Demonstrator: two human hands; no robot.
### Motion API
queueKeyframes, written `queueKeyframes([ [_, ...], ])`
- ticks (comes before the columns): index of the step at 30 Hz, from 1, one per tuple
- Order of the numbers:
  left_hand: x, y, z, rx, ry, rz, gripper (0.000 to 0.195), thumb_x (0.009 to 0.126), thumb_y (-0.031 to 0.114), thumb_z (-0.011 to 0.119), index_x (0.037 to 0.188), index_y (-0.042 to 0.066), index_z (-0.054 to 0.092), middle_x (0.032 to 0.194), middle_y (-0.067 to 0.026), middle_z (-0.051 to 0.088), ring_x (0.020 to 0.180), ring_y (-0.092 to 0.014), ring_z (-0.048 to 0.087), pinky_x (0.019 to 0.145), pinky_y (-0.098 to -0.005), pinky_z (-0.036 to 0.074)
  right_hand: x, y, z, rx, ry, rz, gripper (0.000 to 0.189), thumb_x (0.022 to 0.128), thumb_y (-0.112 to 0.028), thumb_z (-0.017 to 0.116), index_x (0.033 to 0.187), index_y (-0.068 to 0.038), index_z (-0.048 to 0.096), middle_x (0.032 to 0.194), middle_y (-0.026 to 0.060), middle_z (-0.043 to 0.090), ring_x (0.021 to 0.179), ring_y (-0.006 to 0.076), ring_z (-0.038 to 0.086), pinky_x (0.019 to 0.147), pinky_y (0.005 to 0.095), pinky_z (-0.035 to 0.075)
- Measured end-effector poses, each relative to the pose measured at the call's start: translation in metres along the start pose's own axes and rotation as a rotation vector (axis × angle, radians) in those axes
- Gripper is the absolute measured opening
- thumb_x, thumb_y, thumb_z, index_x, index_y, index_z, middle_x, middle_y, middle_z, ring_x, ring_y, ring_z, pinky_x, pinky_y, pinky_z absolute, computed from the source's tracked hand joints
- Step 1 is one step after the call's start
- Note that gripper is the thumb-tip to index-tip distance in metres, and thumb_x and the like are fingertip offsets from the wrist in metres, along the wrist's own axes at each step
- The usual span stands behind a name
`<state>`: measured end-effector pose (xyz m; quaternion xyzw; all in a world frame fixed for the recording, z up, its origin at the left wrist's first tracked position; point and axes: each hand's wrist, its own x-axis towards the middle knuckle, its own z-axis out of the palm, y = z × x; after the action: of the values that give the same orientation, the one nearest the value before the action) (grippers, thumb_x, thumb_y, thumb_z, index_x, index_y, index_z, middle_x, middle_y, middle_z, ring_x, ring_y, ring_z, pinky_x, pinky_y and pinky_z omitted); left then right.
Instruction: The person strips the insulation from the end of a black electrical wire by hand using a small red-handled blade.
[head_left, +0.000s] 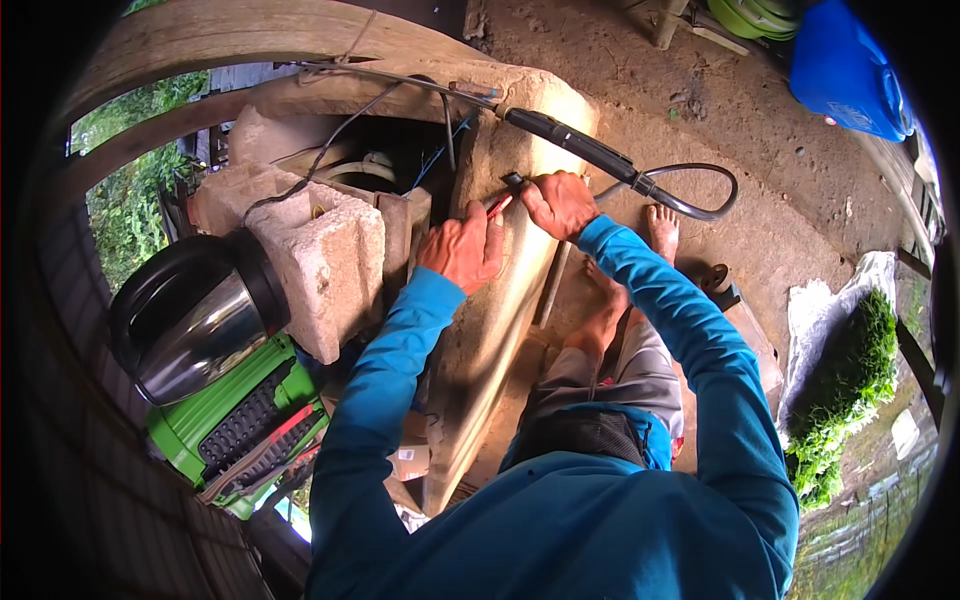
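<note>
A thick wooden beam (495, 300) runs before me, and both my hands are over it. My left hand (463, 246) grips a slim red tool (499, 205), whose kind I cannot tell. Just to its right, my right hand (559, 204) is closed around a small dark piece (513, 179) that sticks out past the fingers; most of it is hidden. Above the hands, a spray lance with a black handle (574, 139) lies across the beam, and its dark hose (726, 202) loops round to the right.
Left of the beam are a rough concrete block (322, 255), a steel electric kettle (202, 322) and a green toolbox (176, 435). A blue plastic jerrycan (847, 75) is at upper right. Cut greenery (847, 405) lies on a white sack (810, 315) at right.
</note>
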<state>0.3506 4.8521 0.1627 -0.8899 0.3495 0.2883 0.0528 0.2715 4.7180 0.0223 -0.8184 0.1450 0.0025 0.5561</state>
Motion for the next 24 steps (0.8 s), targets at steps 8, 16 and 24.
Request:
queueKeyframes([
  [8, 0.005, 0.011, -0.001, 0.014, 0.0, -0.046, 0.032, 0.089, 0.031, 0.05, 0.092, -0.001, 0.053, 0.073, -0.0296, 0.063, 0.071, -0.047, 0.063, 0.071, -0.0557, 0.049, 0.0, 0.007, 0.008, -0.018, 0.054, -0.04, 0.046, 0.086, -0.04, 0.045, 0.069, -0.002, 0.064, 0.063, 0.0276, 0.059, 0.064, 0.0463, 0.059, 0.061, 0.0505, 0.049],
  [16, 0.007, 0.022, -0.004, 0.046, 0.044, -0.055, 0.032, 0.09, 0.03, 0.05, 0.088, -0.002, 0.055, 0.073, -0.031, 0.062, 0.073, -0.049, 0.062, 0.072, -0.0571, 0.049, 0.001, 0.012, 0.012, -0.027, 0.095, -0.118, 0.044, 0.085, -0.039, 0.046, 0.068, -0.003, 0.064, 0.064, 0.0271, 0.059, 0.062, 0.0461, 0.059, 0.059, 0.0501, 0.049],
  [24, 0.009, 0.019, 0.003, 0.043, 0.066, -0.051, 0.032, 0.091, 0.03, 0.049, 0.086, -0.001, 0.054, 0.074, -0.031, 0.062, 0.073, -0.049, 0.062, 0.073, -0.0569, 0.049, 0.0, 0.011, 0.013, -0.043, 0.076, -0.062, 0.044, 0.087, -0.041, 0.045, 0.07, -0.005, 0.064, 0.067, 0.0258, 0.061, 0.065, 0.0457, 0.06, 0.063, 0.0504, 0.05],
])
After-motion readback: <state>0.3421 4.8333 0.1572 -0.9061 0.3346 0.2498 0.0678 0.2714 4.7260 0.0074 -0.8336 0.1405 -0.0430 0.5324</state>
